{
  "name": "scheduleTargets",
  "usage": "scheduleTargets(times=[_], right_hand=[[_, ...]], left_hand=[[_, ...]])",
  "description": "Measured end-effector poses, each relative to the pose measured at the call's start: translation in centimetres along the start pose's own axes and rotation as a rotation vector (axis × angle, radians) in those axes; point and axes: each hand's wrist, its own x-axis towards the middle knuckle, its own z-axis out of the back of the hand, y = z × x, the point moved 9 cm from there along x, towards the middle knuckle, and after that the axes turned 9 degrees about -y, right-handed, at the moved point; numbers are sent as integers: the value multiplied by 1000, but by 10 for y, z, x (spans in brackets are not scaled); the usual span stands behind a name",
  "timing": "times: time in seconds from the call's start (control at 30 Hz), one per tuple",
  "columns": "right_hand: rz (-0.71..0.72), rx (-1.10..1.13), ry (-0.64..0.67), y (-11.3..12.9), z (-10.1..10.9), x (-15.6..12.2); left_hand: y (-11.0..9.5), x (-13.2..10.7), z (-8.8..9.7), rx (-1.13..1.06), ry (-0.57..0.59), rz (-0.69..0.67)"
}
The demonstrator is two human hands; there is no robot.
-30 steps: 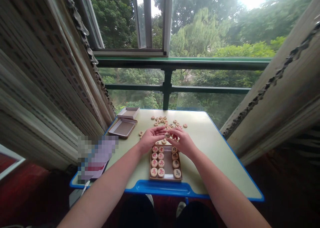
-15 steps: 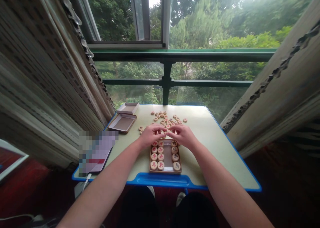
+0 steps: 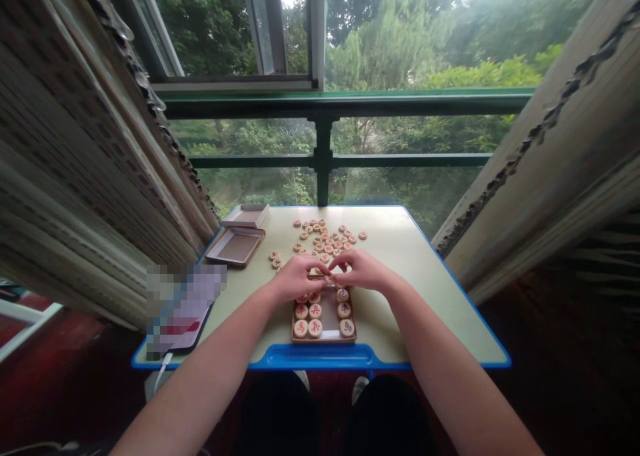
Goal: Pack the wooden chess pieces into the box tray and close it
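Note:
An open cardboard box (image 3: pixel 296 341) lies near the front of the table, holding round wooden xiangqi pieces. Red-marked pieces (image 3: pixel 315 328) fill two columns on its left, and dark-marked pieces (image 3: pixel 346 328) stand in one column on its right. Over the far end of the box, my left hand (image 3: pixel 298 277) and my right hand (image 3: pixel 364 269) face each other with fingers bent and closed. A pale xiangqi piece (image 3: pixel 328 279) shows between their fingertips, though fingers partly cover it. Beyond my hands, several loose xiangqi pieces (image 3: pixel 327 249) are scattered over the table.
Two shallow trays, a white one (image 3: pixel 247 214) and a brown-rimmed one (image 3: pixel 235 245), lie at the table's (image 3: pixel 420 296) back left. A phone-like device (image 3: pixel 193 316) with a white cable (image 3: pixel 161 373) rests at the left edge. Curtains (image 3: pixel 165 176) hang at both sides.
Both hands have come slightly lower and nearer, over the box's far rows, and their fingertips have drawn a little apart. The whole view has shifted slightly.

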Motion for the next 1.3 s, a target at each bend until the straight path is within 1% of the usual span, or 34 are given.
scheduleTargets(times=[0.1,0.2,0.33,0.43,0.5,0.57,0.77,0.87,1.07,1.3], right_hand=[[-9,-17,45,0,-4,-1],[9,-47,60,1,-7,-1],[37,-164,42,5,-10,-1],[91,-260,8,12,-12,-2],[128,-311,-15,16,-12,-4],[144,-357,-31,19,-12,-5],[109,-415,10,21,-15,-6],[86,-405,26,21,-14,-6],[136,-375,43,29,-19,-8],[86,-342,68,24,-24,-6]], left_hand=[[4,0,2,-4,-13,38],[8,-1,3,-21,-17,71],[7,0,1,-43,-6,34],[2,2,10,-75,-81,-14],[0,3,20,-108,-159,-18],[0,4,25,-112,-210,-13],[2,4,25,-7,-214,-42],[-1,4,26,-3,-213,-71],[-3,3,29,-12,-208,-70],[-3,3,27,6,-199,-79]])
